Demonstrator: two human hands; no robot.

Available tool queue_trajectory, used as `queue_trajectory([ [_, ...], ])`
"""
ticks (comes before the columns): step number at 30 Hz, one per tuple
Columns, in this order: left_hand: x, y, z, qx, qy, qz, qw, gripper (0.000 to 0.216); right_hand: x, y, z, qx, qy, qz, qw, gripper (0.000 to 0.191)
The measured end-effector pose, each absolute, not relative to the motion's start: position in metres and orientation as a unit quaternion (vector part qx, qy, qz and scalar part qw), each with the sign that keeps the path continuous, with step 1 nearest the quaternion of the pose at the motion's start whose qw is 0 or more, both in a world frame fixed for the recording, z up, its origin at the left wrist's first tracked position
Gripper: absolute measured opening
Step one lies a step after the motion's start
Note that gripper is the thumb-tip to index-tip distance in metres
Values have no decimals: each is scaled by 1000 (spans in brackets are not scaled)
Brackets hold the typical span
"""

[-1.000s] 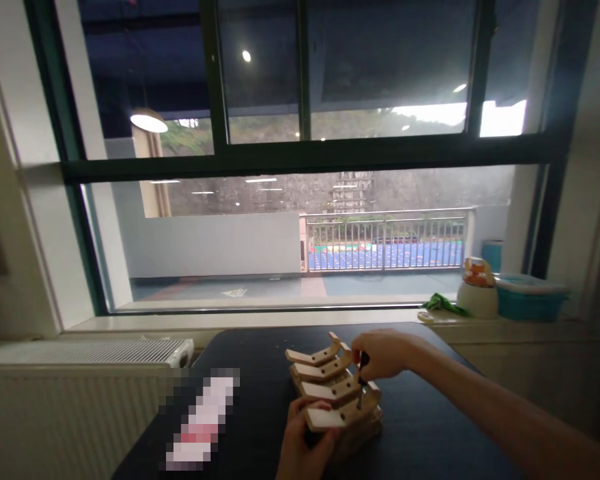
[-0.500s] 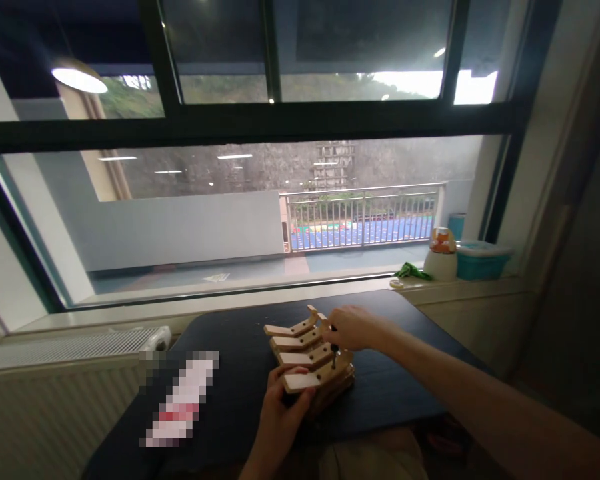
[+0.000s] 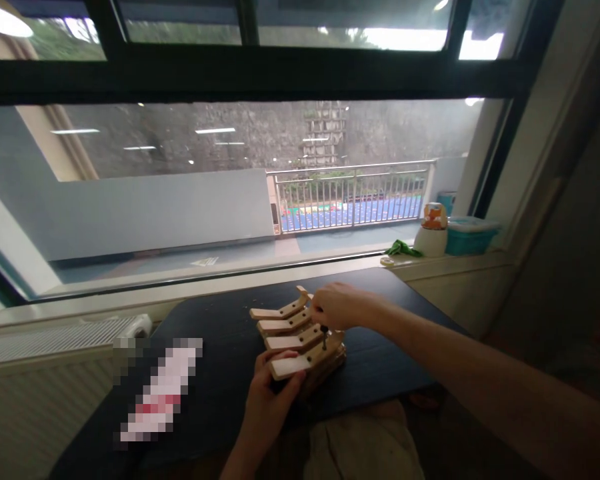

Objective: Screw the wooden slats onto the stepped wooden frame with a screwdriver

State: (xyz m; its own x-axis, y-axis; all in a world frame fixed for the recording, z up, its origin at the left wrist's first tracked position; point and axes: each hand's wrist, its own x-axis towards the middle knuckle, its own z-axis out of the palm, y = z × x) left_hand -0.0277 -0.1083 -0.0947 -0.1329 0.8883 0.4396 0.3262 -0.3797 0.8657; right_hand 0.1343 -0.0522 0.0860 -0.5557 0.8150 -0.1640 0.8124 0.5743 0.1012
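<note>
A light wooden piece with several bent slats in a row (image 3: pixel 285 343) rests on the dark table (image 3: pixel 215 400). My left hand (image 3: pixel 270 397) is closed round the nearest slat's left end, thumb in front and fingers behind. Above the slats' right side, my right hand (image 3: pixel 337 307) forms a fist over an upright screwdriver (image 3: pixel 324 339). Its dark lower end and thin shaft show below the fist, and the tip meets the nearest slat. Most of the handle is hidden by the fingers. Dark round holes or screw heads dot the slats.
A blurred white and red item (image 3: pixel 157 393) lies on the table's left side. A radiator (image 3: pixel 55 380) stands left of it. On the windowsill are a green cloth (image 3: pixel 403 249), a white bottle with an orange top (image 3: pixel 431 233) and a teal tub (image 3: pixel 470 237).
The view has tilted down and shifted, so everything sits higher and further left. My right fist has lifted slightly off the nearest slat, showing more of the screwdriver. My left hand keeps its grip.
</note>
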Motion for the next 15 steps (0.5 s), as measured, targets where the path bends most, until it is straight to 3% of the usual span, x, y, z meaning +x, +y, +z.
queue_trajectory([
  [5,-27,-108,-95,611,495,567,245,27,139,-51,87,494,865,18,82,37],
  [15,-34,-105,-100,640,492,550,214,26,148,-53,91,426,901,-16,82,27],
])
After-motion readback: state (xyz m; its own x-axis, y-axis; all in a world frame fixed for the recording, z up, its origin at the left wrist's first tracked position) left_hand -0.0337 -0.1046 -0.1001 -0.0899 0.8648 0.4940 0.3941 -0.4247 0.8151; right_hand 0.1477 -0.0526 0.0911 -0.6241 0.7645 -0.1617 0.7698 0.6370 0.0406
